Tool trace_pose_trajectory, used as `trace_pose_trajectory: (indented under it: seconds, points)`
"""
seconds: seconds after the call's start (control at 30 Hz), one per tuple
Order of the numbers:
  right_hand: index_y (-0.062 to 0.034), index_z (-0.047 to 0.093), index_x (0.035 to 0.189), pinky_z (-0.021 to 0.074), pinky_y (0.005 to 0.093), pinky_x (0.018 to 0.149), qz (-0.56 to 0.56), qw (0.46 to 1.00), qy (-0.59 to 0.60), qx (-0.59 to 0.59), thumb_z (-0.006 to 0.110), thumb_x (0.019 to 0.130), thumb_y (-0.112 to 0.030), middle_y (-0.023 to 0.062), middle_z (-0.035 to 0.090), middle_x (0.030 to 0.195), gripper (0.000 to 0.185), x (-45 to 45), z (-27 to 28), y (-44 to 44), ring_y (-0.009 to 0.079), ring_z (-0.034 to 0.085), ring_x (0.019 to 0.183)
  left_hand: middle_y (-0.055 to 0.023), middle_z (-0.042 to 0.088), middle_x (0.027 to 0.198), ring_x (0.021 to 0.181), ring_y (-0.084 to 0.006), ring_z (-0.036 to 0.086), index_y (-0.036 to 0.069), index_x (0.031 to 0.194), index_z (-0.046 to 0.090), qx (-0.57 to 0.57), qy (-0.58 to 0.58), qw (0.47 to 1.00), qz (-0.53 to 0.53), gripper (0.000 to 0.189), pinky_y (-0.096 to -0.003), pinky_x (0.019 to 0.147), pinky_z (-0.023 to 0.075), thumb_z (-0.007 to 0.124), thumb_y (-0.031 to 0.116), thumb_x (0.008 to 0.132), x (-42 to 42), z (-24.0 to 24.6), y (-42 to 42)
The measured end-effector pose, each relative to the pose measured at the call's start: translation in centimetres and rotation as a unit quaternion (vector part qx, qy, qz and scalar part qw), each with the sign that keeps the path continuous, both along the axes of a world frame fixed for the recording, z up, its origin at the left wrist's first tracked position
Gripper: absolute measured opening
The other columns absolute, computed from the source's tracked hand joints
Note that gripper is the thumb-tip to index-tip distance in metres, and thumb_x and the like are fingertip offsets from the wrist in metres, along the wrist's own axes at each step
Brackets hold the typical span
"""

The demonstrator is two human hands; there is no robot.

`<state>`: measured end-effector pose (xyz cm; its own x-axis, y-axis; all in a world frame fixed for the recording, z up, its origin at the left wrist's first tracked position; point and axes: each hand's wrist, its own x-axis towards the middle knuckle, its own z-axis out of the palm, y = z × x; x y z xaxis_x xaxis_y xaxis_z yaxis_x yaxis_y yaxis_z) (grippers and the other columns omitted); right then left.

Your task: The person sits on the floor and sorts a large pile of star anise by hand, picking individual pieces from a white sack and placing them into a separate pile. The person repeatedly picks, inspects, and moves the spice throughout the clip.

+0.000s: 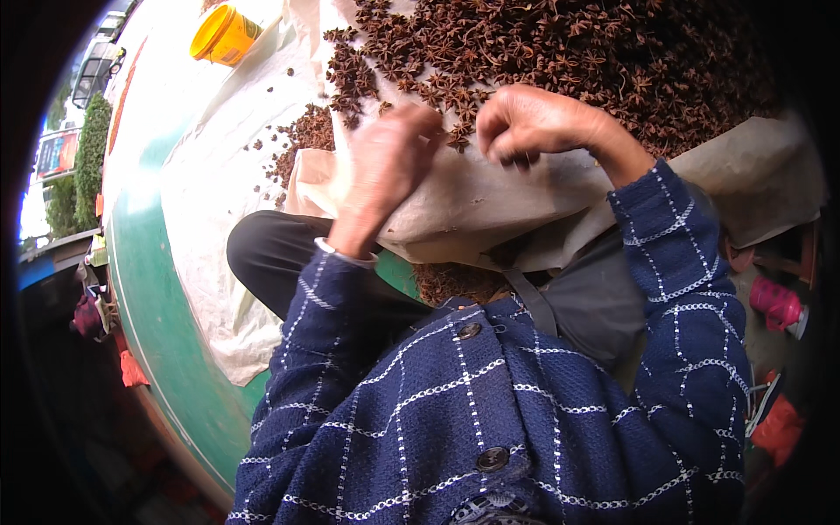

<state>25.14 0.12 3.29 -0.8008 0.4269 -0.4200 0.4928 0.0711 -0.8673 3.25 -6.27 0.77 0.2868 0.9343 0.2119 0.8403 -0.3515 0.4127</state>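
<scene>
A large heap of dried star anise (558,49) spreads across a pale sheet (485,216) in front of me. My left hand (390,167), blurred by motion, hovers over the near edge of the sheet with its fingers curled. To its right, my right hand (538,125) is bent at the wrist, fingers curled inward beside the front of the heap. Whether either hand has anything between its fingers is hidden. A few loose star anise (459,134) lie in the gap between the two hands.
Left of my left hand, small brown bits (305,141) lie piled on a white sheet (216,308). A yellow bucket (226,36) stands farther back. Beneath is a green tabletop (151,315) with a white line. A pink flask (776,305) is at the right.
</scene>
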Motion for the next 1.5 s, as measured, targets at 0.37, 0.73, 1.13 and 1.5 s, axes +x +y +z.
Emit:
trace_pose_trajectory:
  seconds: [0.37, 0.73, 1.13, 1.5]
  points:
    - [-0.0029, 0.061, 0.084, 0.0553, 0.0388, 0.061, -0.091, 0.826, 0.062, 0.553, 0.059, 0.082, -0.007, 0.0149, 0.063, 0.067, 0.004, -2.3, -4.3, -1.8, 0.0289, 0.067, 0.064, -0.0135, 0.066, 0.082, 0.071, -0.0226, 0.065, 0.000, 0.083, 0.067, -0.131, -0.230, 0.964, 0.006, 0.011, -0.0333, 0.063, 0.0512, 0.066, 0.010, 0.079, 0.9, -1.5, 0.6]
    - [-0.0050, 0.070, 0.100, 0.0531, 0.0273, 0.050, 0.157, 0.981, 0.016, -0.110, 0.068, 0.084, -0.019, 0.0110, 0.071, 0.074, 0.021, -3.0, -0.2, -2.1, 0.0165, 0.065, 0.053, -0.0060, 0.065, 0.089, 0.073, -0.0233, 0.065, 0.009, 0.098, 0.067, 0.081, -0.014, 0.987, 0.135, 0.018, -0.0337, 0.066, 0.0517, 0.072, 0.019, 0.083, -3.1, -1.0, 2.7]
    - [-0.0081, 0.072, 0.087, 0.0564, 0.0277, 0.061, -0.258, 0.885, 0.161, 0.353, 0.070, 0.080, -0.008, 0.0050, 0.069, 0.075, 0.007, -5.6, -5.1, 2.2, 0.0125, 0.066, 0.065, -0.0093, 0.062, 0.074, 0.065, -0.0177, 0.061, 0.004, 0.108, 0.061, 0.011, -0.101, 0.995, 0.017, 0.029, -0.0318, 0.060, 0.0503, 0.071, 0.012, 0.083, -0.5, -1.2, 3.1]
    - [-0.0033, 0.066, 0.090, 0.0570, 0.0232, 0.058, -0.219, 0.906, 0.333, -0.143, 0.068, 0.087, -0.012, 0.0055, 0.068, 0.078, 0.010, -2.9, -0.5, 3.2, 0.0101, 0.064, 0.061, -0.0040, 0.061, 0.070, 0.059, -0.0109, 0.061, 0.000, 0.096, 0.061, -0.128, -0.492, 0.860, 0.043, 0.013, -0.0237, 0.054, 0.0542, 0.057, 0.012, 0.095, -3.6, 1.2, 5.5]
